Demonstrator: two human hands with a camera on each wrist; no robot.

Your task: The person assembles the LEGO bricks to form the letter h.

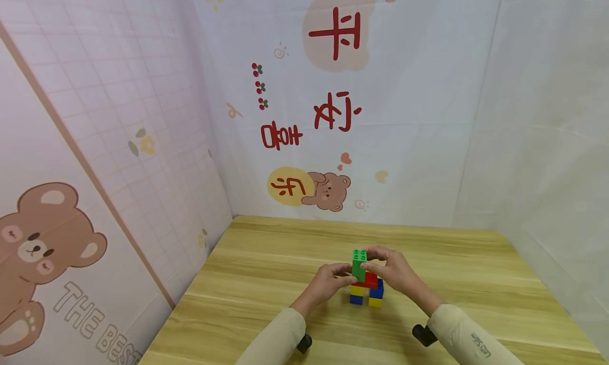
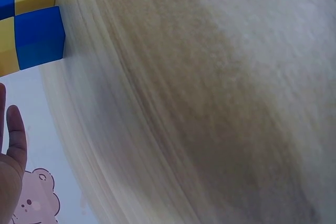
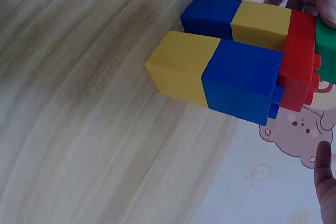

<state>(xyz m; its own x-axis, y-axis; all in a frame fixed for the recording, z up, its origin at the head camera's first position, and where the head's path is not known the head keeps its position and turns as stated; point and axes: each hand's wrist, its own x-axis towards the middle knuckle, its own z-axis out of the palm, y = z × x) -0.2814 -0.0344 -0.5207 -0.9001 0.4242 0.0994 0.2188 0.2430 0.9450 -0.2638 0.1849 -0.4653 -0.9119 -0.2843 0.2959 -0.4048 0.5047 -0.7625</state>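
A tall green toy brick [image 1: 359,270] with studs on top stands upright at the left part of a red brick [image 1: 371,281]; whether it is fully seated cannot be seen. My left hand [image 1: 329,280] holds its lower left side, thumb in front. From the right, my right hand [image 1: 394,270] pinches the green brick, its thumb on the near side and fingers partly hidden behind. The red brick bridges two stacks. On the left, a yellow brick [image 1: 357,290] tops a blue one [image 1: 356,300]; on the right, a blue brick [image 1: 377,289] tops a yellow one [image 1: 375,302].
The stacks stand on a wood-grain table [image 1: 266,307]. A white printed cloth wall [image 1: 418,116] rises behind it, with more cloth at both sides. Black wrist-worn devices [image 1: 304,344] show beneath the sleeves.
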